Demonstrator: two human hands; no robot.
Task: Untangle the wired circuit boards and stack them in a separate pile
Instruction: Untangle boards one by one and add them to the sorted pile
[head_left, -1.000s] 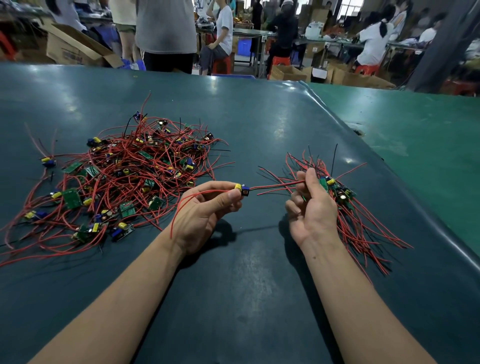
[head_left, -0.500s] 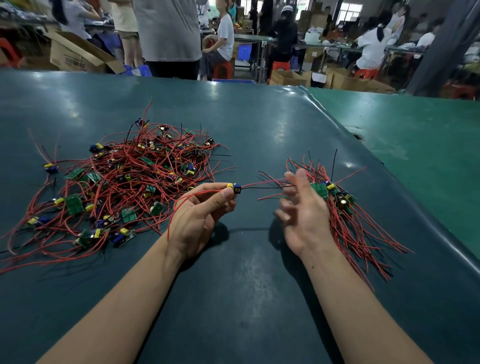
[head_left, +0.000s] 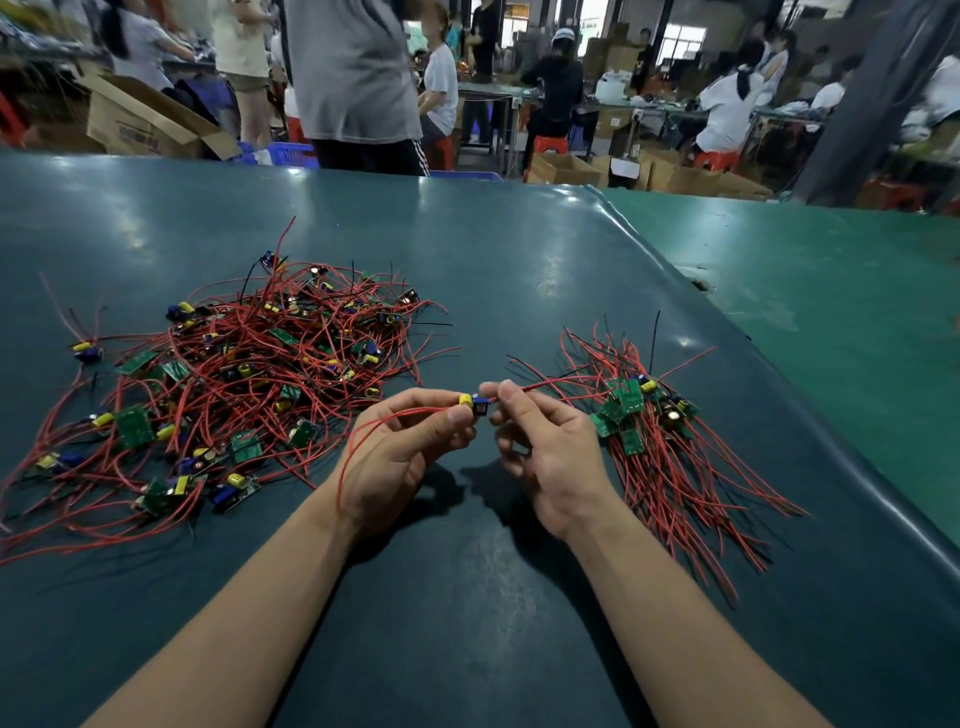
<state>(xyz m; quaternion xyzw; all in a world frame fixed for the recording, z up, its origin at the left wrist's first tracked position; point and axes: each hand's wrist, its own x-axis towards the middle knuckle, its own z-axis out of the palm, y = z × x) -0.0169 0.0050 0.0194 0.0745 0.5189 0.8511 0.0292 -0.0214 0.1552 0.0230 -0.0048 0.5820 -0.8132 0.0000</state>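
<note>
Red wires trail from the small board (head_left: 475, 404) pinched at the fingertips of the left hand (head_left: 400, 457), at the table's (head_left: 519, 260) centre. The right hand (head_left: 545, 452) meets it at three o'clock, thumb and forefinger nipping the wire beside the board. The tangled heap (head_left: 234, 389) lies at ten o'clock, the sorted pile (head_left: 654, 436) at two o'clock. To do this well, I judge, draw the looped wires straight, then lay the board on the pile with wires aligned.

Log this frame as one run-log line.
left hand: pinches circuit board | right hand: fingertips at the board's wire | tangled pile: left | sorted pile: right
</note>
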